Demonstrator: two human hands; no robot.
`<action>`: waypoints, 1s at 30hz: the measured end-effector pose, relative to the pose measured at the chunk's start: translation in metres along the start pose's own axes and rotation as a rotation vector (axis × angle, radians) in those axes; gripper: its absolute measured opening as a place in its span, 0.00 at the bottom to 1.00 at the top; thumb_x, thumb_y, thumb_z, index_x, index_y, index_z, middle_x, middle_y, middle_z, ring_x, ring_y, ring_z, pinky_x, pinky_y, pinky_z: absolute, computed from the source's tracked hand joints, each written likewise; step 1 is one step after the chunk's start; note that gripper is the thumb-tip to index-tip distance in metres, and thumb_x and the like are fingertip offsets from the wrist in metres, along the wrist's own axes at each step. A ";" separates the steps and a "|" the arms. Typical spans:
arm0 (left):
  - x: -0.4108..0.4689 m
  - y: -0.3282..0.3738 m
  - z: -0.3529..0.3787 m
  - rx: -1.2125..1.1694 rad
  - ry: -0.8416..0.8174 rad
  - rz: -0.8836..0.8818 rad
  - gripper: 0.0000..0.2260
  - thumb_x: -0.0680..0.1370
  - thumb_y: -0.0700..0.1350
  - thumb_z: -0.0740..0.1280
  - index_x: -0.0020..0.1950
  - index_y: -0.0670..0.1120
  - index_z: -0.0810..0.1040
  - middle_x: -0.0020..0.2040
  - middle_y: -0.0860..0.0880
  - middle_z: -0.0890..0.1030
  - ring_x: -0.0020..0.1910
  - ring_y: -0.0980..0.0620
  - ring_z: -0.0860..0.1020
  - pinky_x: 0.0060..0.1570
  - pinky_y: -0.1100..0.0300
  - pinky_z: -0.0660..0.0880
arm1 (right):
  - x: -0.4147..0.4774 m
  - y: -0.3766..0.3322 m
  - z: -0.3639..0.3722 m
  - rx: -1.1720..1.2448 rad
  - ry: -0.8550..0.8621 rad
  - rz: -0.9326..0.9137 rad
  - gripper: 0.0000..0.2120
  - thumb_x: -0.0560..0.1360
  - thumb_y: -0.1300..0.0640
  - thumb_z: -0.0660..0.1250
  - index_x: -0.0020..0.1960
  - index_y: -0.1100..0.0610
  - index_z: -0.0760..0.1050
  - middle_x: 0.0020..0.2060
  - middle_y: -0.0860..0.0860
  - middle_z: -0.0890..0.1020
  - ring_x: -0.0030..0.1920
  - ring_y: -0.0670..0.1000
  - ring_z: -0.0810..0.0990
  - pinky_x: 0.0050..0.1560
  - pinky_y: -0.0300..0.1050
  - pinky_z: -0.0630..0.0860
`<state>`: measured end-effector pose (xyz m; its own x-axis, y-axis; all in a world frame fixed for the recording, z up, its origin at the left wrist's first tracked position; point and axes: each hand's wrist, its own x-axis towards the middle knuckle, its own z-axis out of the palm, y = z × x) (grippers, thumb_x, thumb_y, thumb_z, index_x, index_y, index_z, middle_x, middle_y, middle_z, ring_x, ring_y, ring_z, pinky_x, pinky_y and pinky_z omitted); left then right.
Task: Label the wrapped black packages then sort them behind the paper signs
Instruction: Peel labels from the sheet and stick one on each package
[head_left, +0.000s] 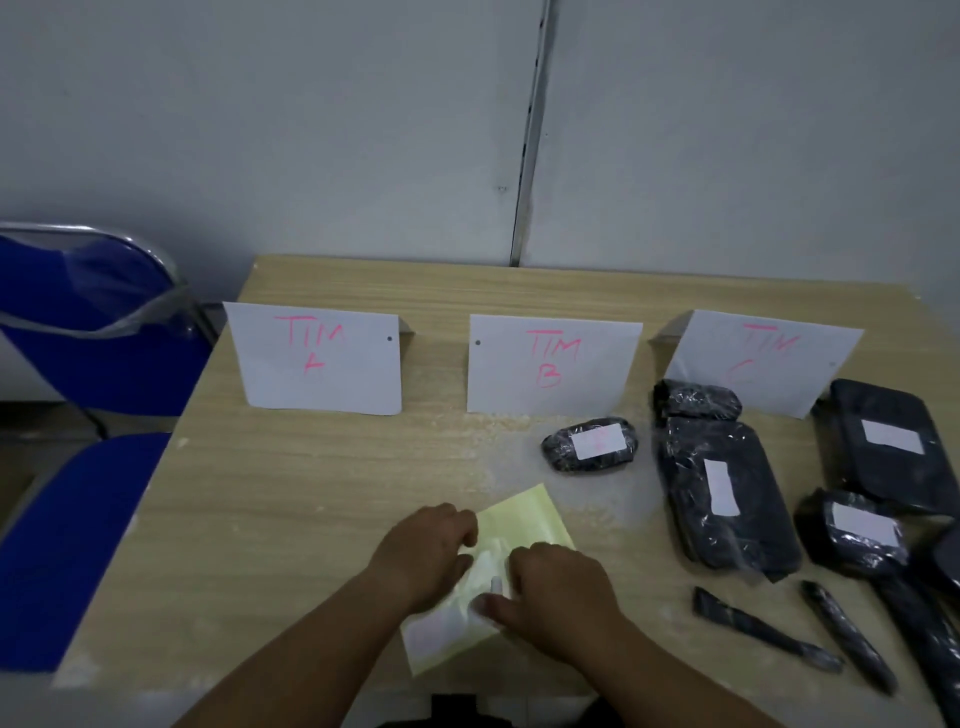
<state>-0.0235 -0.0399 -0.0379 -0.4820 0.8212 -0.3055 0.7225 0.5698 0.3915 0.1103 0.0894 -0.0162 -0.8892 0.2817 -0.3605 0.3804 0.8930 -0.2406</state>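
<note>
A pale yellow label sheet lies on the wooden table near its front edge. My left hand presses on the sheet's left side with curled fingers. My right hand pinches a white label on the sheet. Three paper signs stand in a row: TIM A, TIM B, TIM C. A small labelled black package lies in front of TIM B. Several more black wrapped packages, such as the long one, lie at the right.
Two thin black wrapped sticks lie near the front right. A blue folding chair stands left of the table. A grey wall rises directly behind the table.
</note>
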 end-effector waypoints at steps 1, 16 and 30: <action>0.001 0.000 -0.001 -0.006 -0.016 0.003 0.08 0.77 0.49 0.65 0.54 0.50 0.74 0.54 0.50 0.76 0.54 0.48 0.74 0.50 0.57 0.68 | 0.001 -0.003 0.002 -0.020 -0.001 0.010 0.27 0.71 0.30 0.58 0.51 0.53 0.74 0.50 0.52 0.79 0.52 0.56 0.78 0.41 0.47 0.65; -0.005 0.001 -0.023 -0.225 -0.325 -0.064 0.18 0.70 0.63 0.54 0.42 0.52 0.76 0.47 0.48 0.72 0.51 0.44 0.73 0.52 0.51 0.72 | -0.004 0.018 -0.015 0.637 -0.049 0.216 0.13 0.77 0.50 0.63 0.34 0.47 0.69 0.36 0.45 0.75 0.35 0.43 0.71 0.37 0.40 0.67; 0.006 0.063 -0.037 -0.817 0.033 -0.145 0.07 0.76 0.51 0.70 0.42 0.48 0.80 0.40 0.52 0.82 0.41 0.53 0.80 0.44 0.55 0.77 | -0.028 0.035 -0.023 0.779 0.520 0.364 0.18 0.74 0.53 0.71 0.33 0.52 0.63 0.27 0.47 0.67 0.29 0.43 0.66 0.32 0.37 0.64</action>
<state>0.0010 0.0022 0.0168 -0.5666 0.7307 -0.3809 0.0702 0.5034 0.8612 0.1426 0.1209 0.0064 -0.6153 0.7764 -0.1362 0.5464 0.2956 -0.7836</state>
